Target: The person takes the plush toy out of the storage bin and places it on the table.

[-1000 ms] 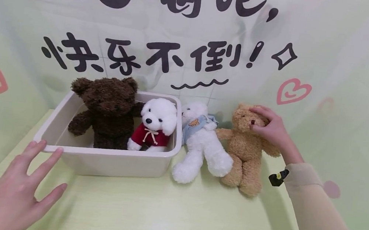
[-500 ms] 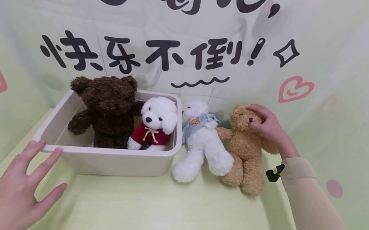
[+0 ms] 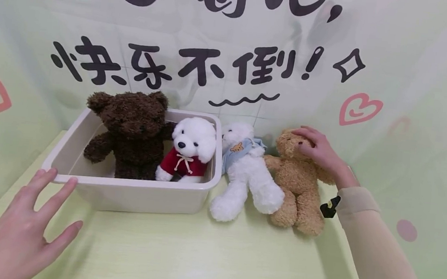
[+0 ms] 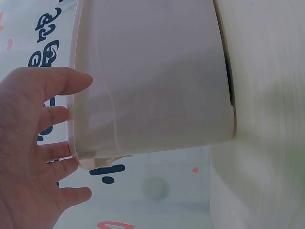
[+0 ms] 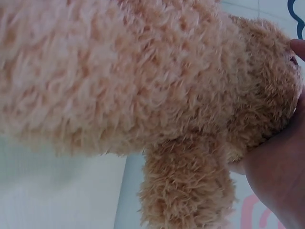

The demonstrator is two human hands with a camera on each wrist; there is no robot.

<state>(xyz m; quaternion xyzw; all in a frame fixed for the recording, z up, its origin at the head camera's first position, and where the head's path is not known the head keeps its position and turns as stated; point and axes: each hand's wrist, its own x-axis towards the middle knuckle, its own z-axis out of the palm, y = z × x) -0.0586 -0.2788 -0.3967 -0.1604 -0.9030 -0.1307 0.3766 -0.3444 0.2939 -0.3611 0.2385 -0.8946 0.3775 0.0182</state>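
Note:
My right hand (image 3: 321,151) grips the head of a light-brown teddy bear (image 3: 298,180), thumb across its face and fingers over the top. The right wrist view shows its curly torso (image 5: 143,71) up close and part of the hand (image 5: 281,167) at the head. On its left leans a white plush toy (image 3: 244,177) in a blue top. My left hand (image 3: 22,228), fingers spread, touches the front-left rim of an off-white plastic bin (image 3: 141,199). A dark-brown teddy bear (image 3: 136,140) and a white plush dog (image 3: 195,143) in a red top sit inside.
A pale wooden table (image 3: 180,252) carries the bin and toys. Right behind them hangs a white cloth (image 3: 157,25) with black lettering and pink hearts. A small black clip-like piece (image 3: 329,206) sits by my right cuff.
My right hand has shifted slightly left, tilting the light-brown teddy bear's head towards the white plush toy, while its feet have swung a little right. My left hand stays at the bin's rim.

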